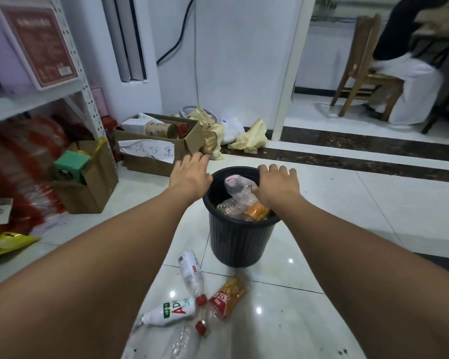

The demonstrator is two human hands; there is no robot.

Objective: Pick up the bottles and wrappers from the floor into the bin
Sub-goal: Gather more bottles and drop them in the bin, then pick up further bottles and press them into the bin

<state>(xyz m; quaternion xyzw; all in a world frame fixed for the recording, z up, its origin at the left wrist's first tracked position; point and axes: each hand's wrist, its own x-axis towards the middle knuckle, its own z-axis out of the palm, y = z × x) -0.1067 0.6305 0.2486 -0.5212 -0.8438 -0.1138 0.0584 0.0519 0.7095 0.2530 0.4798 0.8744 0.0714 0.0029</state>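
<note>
Gleaming white floor tiles [347, 203] hold bin [239, 242], bottles [189, 273] and boxes [151, 154].

"AD" on white bottle [169, 311]; handwritten "收集" on cardboard box's paper label [147, 151].

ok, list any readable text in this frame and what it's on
"AD": white bottle on the floor; smaller green print unreadable.
"收集": handwritten paper on the cardboard box; the characters before it unclear.
Red wrapper: white print, blurred.
Clear bottle label: too small to read.
Bottle in the bin: label blurred.
Red box on the shelf: text unreadable.
</note>
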